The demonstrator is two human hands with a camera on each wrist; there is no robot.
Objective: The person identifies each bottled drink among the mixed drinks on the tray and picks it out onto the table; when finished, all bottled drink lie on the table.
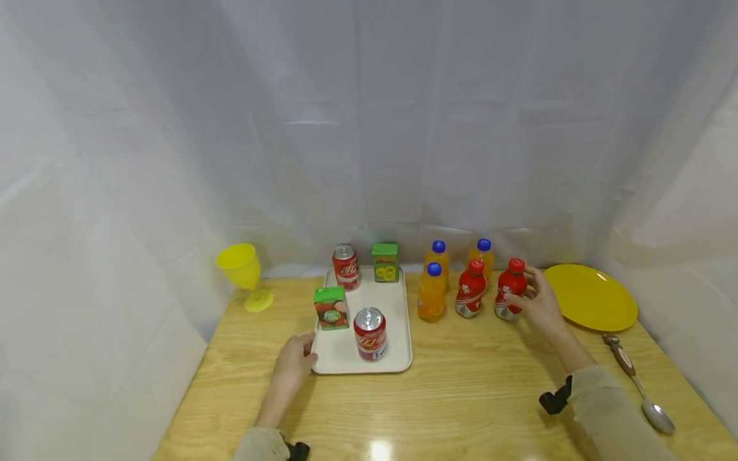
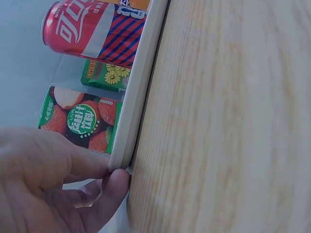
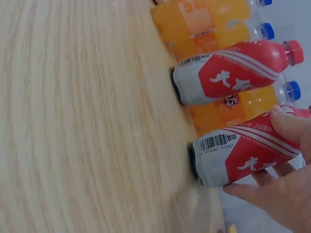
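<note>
My left hand (image 1: 293, 365) pinches the rim of a white tray (image 1: 340, 353) near its front left corner. Two red cola cans, one at the front (image 1: 370, 334) and one at the back (image 1: 346, 267), stand on the tray. With them are a litchi juice box (image 2: 80, 119) close to my left hand and a green drink carton (image 1: 385, 262) with yellow flowers. At the right, my right hand (image 1: 542, 306) holds a red-capped red bottle (image 3: 243, 150), thumb on one side and fingers on the other. A second red bottle (image 1: 471, 289) stands just left of it.
Three orange drink bottles with blue caps, one in front (image 1: 432, 294), stand between the tray and the red bottles. A yellow plate (image 1: 594, 298) lies at the far right, with a spoon (image 1: 637, 381) before it. Back left stands a yellow goblet (image 1: 242, 267). White sheeting encloses the table.
</note>
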